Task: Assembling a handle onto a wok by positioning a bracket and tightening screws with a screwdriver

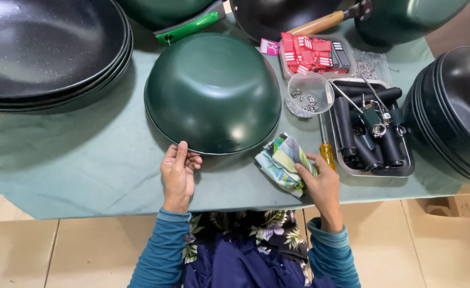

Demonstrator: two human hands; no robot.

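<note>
Wok (212, 90) rim under left hand (178, 172), fingers flat

Green pan upside down, striped cloth beside it

A dark green pan (212, 92) lay upside down on the green table cover, its round matte base facing up and its rim flat on the cover near the table's front edge. Just to its right, near the rim, sat a crumpled cloth (284, 162) striped in green, blue, yellow and white, bunched into loose folds.
</note>
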